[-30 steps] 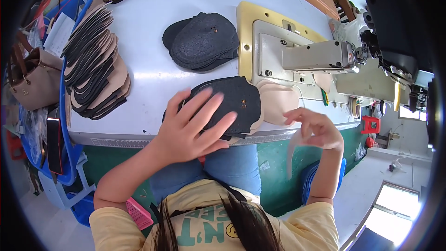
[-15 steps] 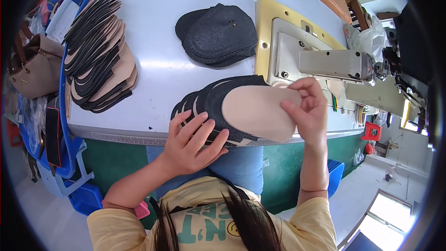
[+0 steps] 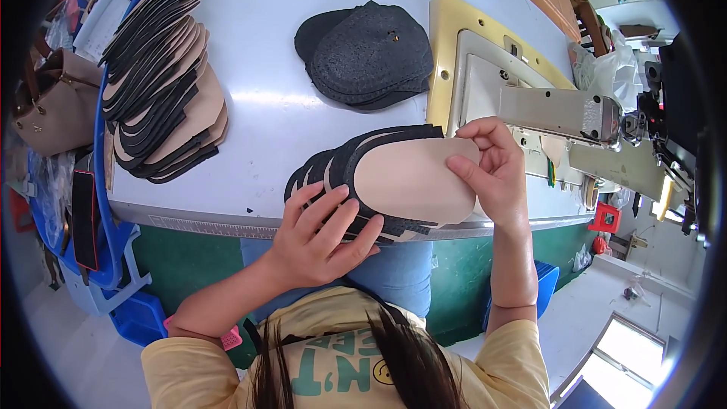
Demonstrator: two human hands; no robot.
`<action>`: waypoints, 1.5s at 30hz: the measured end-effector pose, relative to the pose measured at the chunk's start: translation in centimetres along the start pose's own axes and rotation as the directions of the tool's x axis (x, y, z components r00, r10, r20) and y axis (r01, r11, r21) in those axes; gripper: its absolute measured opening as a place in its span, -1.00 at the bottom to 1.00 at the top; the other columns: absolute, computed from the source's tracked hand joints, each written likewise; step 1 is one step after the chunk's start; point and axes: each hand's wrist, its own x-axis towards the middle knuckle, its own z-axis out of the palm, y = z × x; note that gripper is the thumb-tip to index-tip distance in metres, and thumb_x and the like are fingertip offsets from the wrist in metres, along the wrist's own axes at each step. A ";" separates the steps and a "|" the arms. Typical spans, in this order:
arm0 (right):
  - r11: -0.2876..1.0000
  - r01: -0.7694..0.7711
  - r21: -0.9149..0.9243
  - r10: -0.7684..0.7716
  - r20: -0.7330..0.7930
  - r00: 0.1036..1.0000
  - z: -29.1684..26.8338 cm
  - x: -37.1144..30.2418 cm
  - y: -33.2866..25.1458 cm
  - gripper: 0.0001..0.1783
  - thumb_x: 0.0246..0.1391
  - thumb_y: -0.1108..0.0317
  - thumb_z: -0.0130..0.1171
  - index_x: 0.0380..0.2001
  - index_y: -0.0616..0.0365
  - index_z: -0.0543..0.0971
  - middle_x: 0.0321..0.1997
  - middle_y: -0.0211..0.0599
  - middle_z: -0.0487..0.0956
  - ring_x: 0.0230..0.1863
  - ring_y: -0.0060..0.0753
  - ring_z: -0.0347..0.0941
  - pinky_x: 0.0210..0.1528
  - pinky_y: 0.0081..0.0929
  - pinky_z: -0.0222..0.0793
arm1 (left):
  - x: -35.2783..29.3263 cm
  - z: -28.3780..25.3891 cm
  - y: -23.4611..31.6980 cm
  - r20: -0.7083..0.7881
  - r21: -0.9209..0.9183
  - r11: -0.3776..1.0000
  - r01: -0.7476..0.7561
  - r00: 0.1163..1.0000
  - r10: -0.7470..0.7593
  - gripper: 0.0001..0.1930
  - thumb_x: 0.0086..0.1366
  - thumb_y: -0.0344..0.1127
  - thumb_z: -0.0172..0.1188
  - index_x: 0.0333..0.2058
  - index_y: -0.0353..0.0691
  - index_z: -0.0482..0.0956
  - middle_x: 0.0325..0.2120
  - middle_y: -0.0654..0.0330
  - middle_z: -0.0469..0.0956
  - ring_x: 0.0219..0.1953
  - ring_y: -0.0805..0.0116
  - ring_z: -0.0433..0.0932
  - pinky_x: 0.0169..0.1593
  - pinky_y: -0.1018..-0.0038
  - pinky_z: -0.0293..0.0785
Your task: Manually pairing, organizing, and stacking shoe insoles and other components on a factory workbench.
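Note:
A beige panel, rounded at its left end, lies over a fanned stack of black pieces at the table's front edge. My right hand pinches its right end between thumb and fingers. Spread across the near left side of the stack are the fingers of my left hand, which rest on the black layers and touch the edge by the beige panel. The undersides of the lower layers are hidden.
A tall fanned pile of black and beige pieces lies at the left. Farther back are stitched black rounded pieces with a small metal fitting. A sewing machine on a yellow-framed bed stands at the right. A ruler strip runs along the front edge.
My right hand has brought the beige panel slightly left and down onto the black stack, lining it up more closely. My left hand stays on the stack with its fingers spread.

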 end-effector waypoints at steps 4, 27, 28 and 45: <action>1.000 -0.001 -0.011 0.001 0.010 1.000 0.2 0.1 0.2 -0.64 0.00 0.66 0.21 -0.13 0.27 0.38 -0.27 -0.26 0.55 -0.25 -0.62 0.52 -0.22 -0.72 0.45 | 0.3 -0.4 0.0 0.057 0.015 1.000 -0.024 0.998 0.023 -0.62 0.05 -0.12 0.34 -0.13 -0.02 0.57 0.05 0.10 0.43 0.02 0.11 0.37 0.00 0.14 0.31; 0.475 0.139 -0.869 -0.227 0.032 0.973 -7.7 -3.3 1.5 -0.66 -0.19 0.56 0.31 -0.26 0.23 0.50 -0.31 -0.25 0.42 -0.26 -0.26 0.38 -0.22 -0.42 0.34 | 12.3 2.3 -9.5 0.333 0.201 0.970 0.135 0.922 -0.198 -0.40 0.03 -0.04 0.37 0.00 -0.25 0.49 0.04 -0.04 0.41 0.11 0.03 0.34 0.14 0.20 0.28; 0.475 0.134 -0.870 -0.225 0.027 0.974 -7.7 -3.2 1.4 -0.66 -0.19 0.56 0.31 -0.26 0.23 0.50 -0.31 -0.25 0.42 -0.26 -0.26 0.38 -0.22 -0.42 0.34 | 12.2 2.3 -9.5 0.334 0.196 0.972 0.132 0.922 -0.193 -0.40 0.03 -0.04 0.37 0.00 -0.25 0.49 0.04 -0.04 0.41 0.11 0.03 0.34 0.14 0.20 0.28; 0.182 0.135 -0.974 -0.611 -0.004 0.791 -5.3 -4.9 4.8 -0.78 -0.07 0.59 0.21 -0.27 0.29 0.53 -0.23 -0.12 0.49 -0.21 -0.09 0.42 -0.14 -0.25 0.38 | 11.4 2.9 -10.0 0.173 0.218 0.974 0.062 0.980 -0.102 -0.66 0.16 -0.24 0.26 -0.12 -0.28 0.54 -0.07 -0.01 0.52 0.01 0.01 0.45 0.08 0.22 0.37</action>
